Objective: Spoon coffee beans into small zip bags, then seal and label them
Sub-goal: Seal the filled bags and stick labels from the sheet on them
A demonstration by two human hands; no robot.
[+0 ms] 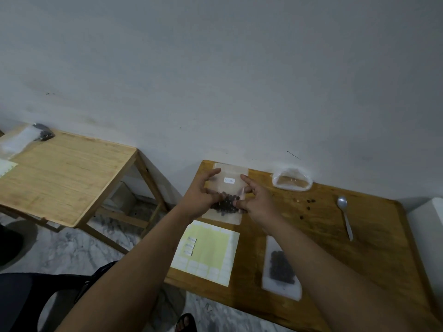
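A small clear zip bag [231, 174] with dark coffee beans in its lower half and a white label on its front is held up above the far part of the wooden table [359, 236]. My left hand [201, 198] grips its left side. My right hand [255, 201] pinches its right side, index finger stretched up along the edge. A second bag of beans [280, 268] lies flat near the table's front. A yellow-backed label sheet [208, 248] lies below the held bag. A metal spoon [345, 215] rests at the right.
A crumpled clear plastic bag [292, 179] sits at the back by the wall, with loose beans [309, 202] scattered near it. A second wooden table [64, 173] stands to the left, carrying another bag of beans [43, 133]. A white object [429, 236] borders the right edge.
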